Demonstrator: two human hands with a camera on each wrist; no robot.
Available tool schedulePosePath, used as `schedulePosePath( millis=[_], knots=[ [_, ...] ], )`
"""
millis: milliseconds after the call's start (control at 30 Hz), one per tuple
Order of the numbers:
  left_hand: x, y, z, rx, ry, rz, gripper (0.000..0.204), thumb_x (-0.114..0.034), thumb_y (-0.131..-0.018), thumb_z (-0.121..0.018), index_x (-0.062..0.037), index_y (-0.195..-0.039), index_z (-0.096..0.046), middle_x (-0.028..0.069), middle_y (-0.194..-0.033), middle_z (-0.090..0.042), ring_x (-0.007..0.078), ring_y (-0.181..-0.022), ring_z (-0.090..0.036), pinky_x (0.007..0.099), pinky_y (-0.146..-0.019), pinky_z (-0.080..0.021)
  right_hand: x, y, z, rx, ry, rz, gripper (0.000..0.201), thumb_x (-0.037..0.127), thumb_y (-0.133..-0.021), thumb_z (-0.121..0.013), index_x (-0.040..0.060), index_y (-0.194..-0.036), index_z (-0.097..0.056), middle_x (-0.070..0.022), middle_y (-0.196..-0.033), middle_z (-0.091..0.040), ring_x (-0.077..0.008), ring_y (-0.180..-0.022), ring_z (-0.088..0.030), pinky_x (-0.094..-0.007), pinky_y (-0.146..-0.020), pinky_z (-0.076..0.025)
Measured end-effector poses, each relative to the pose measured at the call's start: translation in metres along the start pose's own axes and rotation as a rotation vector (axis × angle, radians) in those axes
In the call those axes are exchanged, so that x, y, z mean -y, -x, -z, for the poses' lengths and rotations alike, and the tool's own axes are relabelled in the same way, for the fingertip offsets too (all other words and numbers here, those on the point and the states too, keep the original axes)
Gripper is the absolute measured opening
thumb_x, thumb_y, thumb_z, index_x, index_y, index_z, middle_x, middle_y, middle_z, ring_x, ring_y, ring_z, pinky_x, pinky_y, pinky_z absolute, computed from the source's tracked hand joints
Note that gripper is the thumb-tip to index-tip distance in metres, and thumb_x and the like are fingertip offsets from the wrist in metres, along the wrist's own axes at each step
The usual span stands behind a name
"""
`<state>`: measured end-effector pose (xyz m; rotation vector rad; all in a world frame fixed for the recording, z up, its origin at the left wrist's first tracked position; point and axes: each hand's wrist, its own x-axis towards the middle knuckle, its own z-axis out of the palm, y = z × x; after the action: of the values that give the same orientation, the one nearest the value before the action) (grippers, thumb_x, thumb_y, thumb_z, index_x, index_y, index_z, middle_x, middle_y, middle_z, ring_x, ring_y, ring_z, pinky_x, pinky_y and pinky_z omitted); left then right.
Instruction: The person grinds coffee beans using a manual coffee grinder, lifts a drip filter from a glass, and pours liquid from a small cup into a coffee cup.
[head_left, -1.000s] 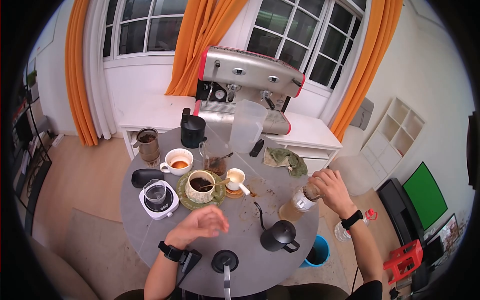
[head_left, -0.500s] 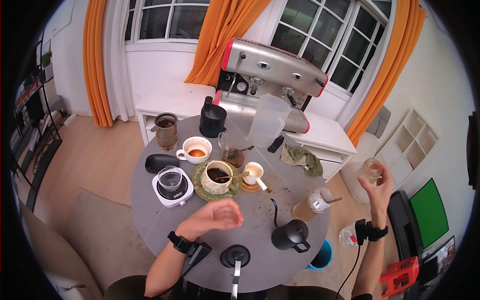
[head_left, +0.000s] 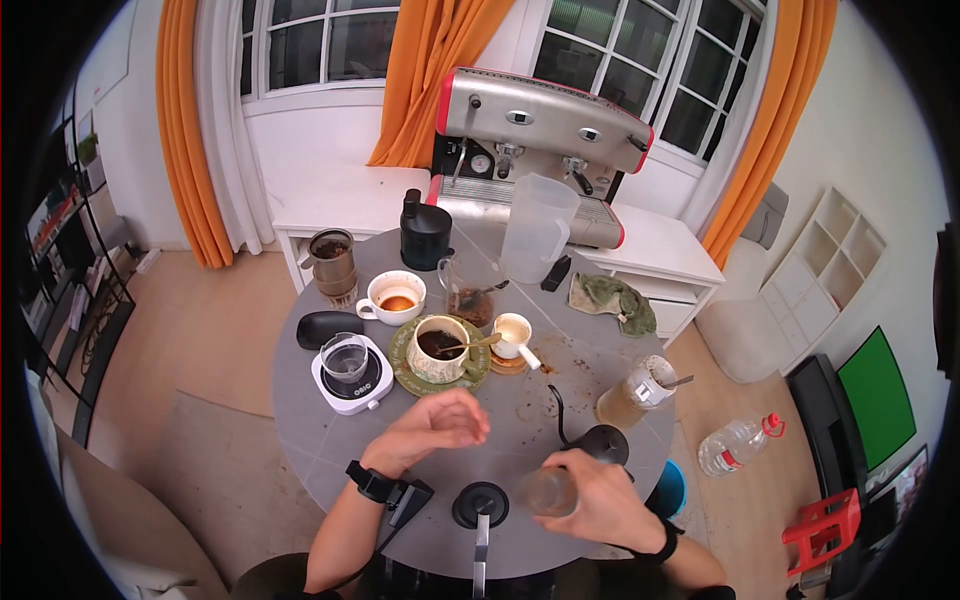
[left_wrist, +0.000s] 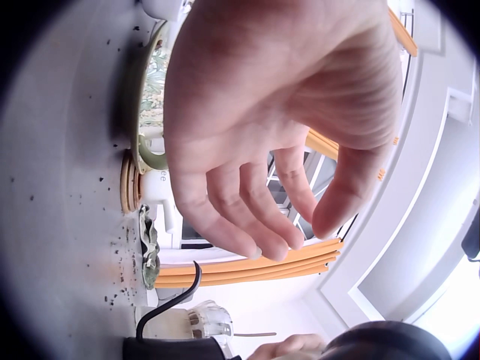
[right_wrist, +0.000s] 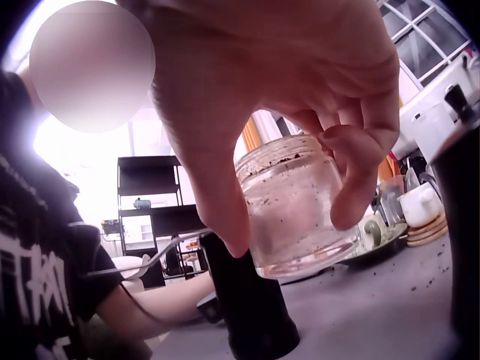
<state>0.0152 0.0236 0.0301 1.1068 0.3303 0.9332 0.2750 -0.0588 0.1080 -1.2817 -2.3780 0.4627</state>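
The right hand sits low at the near edge of the round grey table, forearm coming in from the near right, wrist bent so the palm faces down. Its thumb and curled fingers pinch the rim of a small clear glass jar from above; the jar hangs upright, just above the tabletop, its walls speckled with dark grounds. It is just to the right of a black round lid with a handle and on the near side of the black gooseneck kettle.

The left hand hovers over the middle of the table, forearm reaching in from the near left, a black wrist strap behind it. Its fingers hang loosely curled, palm down, holding nothing. It is just on the near side of the green saucer carrying a cup of dark coffee with a spoon resting in it.
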Motion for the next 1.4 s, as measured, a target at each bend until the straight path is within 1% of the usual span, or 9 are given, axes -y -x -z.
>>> schedulePosePath(
  millis=[233, 333, 733, 867, 933, 1167, 1267, 1367, 1400],
  knots=[
    [0.003, -0.001, -0.001, 0.013, 0.007, 0.028, 0.026, 0.0, -0.083, -0.068, -0.0067, -0.104, -0.054, 0.0073, -0.104, -0.061, 0.0171, -0.096, -0.059, 0.0316, -0.085, -0.048, -0.005, 0.002, -0.036, 0.195, 0.131, -0.08, 0.058, 0.025, -0.066, -0.081, -0.0002, -0.11, -0.053, -0.019, -0.1, -0.063, -0.0363, -0.079, -0.067, -0.0415, -0.066, -0.054],
    [0.004, -0.002, 0.0, 0.028, 0.019, 0.039, 0.023, 0.001, -0.083, -0.067, -0.004, -0.104, -0.056, 0.0048, -0.103, -0.061, 0.0131, -0.099, -0.06, 0.0296, -0.091, -0.049, -0.009, 0.001, -0.043, 0.224, 0.121, -0.085, 0.058, 0.025, -0.067, -0.08, -0.0004, -0.111, -0.051, -0.0211, -0.101, -0.063, -0.0384, -0.077, -0.066, -0.0425, -0.065, -0.054],
    [0.01, -0.004, 0.003, 0.078, 0.014, 0.054, 0.023, 0.001, -0.084, -0.066, -0.0038, -0.105, -0.057, 0.0056, -0.105, -0.061, 0.014, -0.1, -0.059, 0.0296, -0.091, -0.049, -0.009, -0.002, -0.046, 0.314, 0.122, -0.124, 0.058, 0.027, -0.069, -0.079, -0.0011, -0.112, -0.051, -0.0232, -0.103, -0.063, -0.0412, -0.078, -0.066, -0.0445, -0.066, -0.054],
    [0.007, -0.003, 0.0, 0.047, -0.006, 0.09, 0.023, 0.002, -0.084, -0.066, -0.0038, -0.104, -0.057, 0.0055, -0.105, -0.061, 0.0136, -0.1, -0.059, 0.0289, -0.091, -0.048, -0.01, 0.0, -0.049, 0.245, 0.107, -0.075, 0.051, 0.018, -0.068, -0.077, -0.0018, -0.105, -0.048, -0.0219, -0.097, -0.063, -0.0411, -0.074, -0.066, -0.0463, -0.058, -0.053],
    [0.007, -0.002, -0.001, 0.043, 0.002, 0.075, 0.023, 0.002, -0.084, -0.066, -0.0039, -0.104, -0.057, 0.0054, -0.105, -0.061, 0.0131, -0.1, -0.059, 0.0286, -0.09, -0.048, -0.007, -0.002, -0.046, 0.317, 0.128, -0.119, 0.058, 0.028, -0.07, -0.078, -0.0014, -0.112, -0.051, -0.0238, -0.103, -0.063, -0.0417, -0.077, -0.066, -0.0451, -0.065, -0.054],
    [0.007, -0.002, -0.002, 0.045, -0.011, 0.105, 0.024, 0.001, -0.084, -0.067, -0.0042, -0.105, -0.056, 0.0049, -0.105, -0.061, 0.0128, -0.1, -0.059, 0.028, -0.09, -0.048, -0.004, 0.003, -0.042, 0.319, 0.131, -0.146, 0.065, 0.03, -0.071, -0.079, -0.0016, -0.117, -0.047, -0.0238, -0.1, -0.062, -0.0424, -0.078, -0.066, -0.0455, -0.063, -0.054],
    [0.007, -0.001, -0.004, 0.034, -0.042, 0.121, 0.025, 0.0, -0.084, -0.067, -0.0043, -0.106, -0.056, 0.0048, -0.105, -0.061, 0.013, -0.1, -0.059, 0.028, -0.091, -0.048, -0.001, 0.013, -0.032, 0.242, 0.144, -0.118, 0.071, 0.032, -0.072, -0.08, -0.0003, -0.124, -0.044, -0.0208, -0.1, -0.063, -0.0416, -0.08, -0.066, -0.0451, -0.063, -0.054],
    [0.007, -0.001, -0.005, 0.049, -0.058, 0.124, 0.027, 0.0, -0.084, -0.067, -0.0043, -0.108, -0.055, 0.005, -0.105, -0.061, 0.0131, -0.1, -0.059, 0.028, -0.09, -0.048, 0.002, 0.021, -0.006, 0.141, 0.1, -0.135, 0.073, 0.035, -0.071, -0.081, 0.0019, -0.126, -0.046, -0.0173, -0.102, -0.063, -0.0363, -0.078, -0.067, -0.0432, -0.062, -0.054],
    [0.005, 0.001, -0.008, 0.007, -0.064, 0.127, 0.027, 0.002, -0.083, -0.067, -0.0042, -0.106, -0.055, 0.0069, -0.105, -0.061, 0.0157, -0.099, -0.059, 0.0298, -0.089, -0.048, 0.001, 0.024, 0.003, 0.052, 0.013, -0.127, 0.068, 0.032, -0.07, -0.083, 0.0022, -0.122, -0.051, -0.0148, -0.099, -0.064, -0.0305, -0.076, -0.068, -0.0395, -0.06, -0.054]
  ],
)
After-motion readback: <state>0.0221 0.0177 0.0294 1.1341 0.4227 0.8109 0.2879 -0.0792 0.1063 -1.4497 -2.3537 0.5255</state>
